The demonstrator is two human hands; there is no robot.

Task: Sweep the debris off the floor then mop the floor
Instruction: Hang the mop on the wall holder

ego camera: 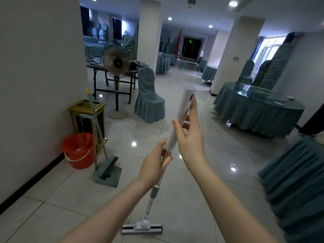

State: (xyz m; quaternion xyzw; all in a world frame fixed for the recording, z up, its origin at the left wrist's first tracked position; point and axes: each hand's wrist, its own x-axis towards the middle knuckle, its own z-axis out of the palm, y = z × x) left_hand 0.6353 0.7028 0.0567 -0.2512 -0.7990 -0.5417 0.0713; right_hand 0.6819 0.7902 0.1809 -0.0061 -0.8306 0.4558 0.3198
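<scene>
Here, item one: the left hand (pixel 154 168) is closing round the thin metal part of the mop (pixel 177 123) shaft, just below the white grip, forearm reaching up from the lower left. Item two: the right hand (pixel 190 137) is lying flat against the white grip from the right side, fingers (pixel 193 106) stretched up along it and the thumb (pixel 177 125) crossing in front (a loose, open-fingered hold, not a fist). The shaft is leaning away and to the right as it rises.

Item three: the mop head (pixel 142 228) is resting flat on the pale tiled floor (pixel 70 199), low in the view between the two forearms.

Item four, along the left wall: an orange bucket (pixel 79 151) with a liner, a gold-framed bin (pixel 88 118) behind it, and a green dustpan (pixel 107 172) standing just beside them, its long handle leaning against the bin.

Item five, farther off: a standing fan (pixel 116 62), a covered chair (pixel 149 97) and a round table (pixel 259 109) under teal cloth.

Hard to make out: what is lying inside the bucket, the dustpan's dark contents, and the cloth-covered shape being cut off at the right edge (pixel 298 181).
</scene>
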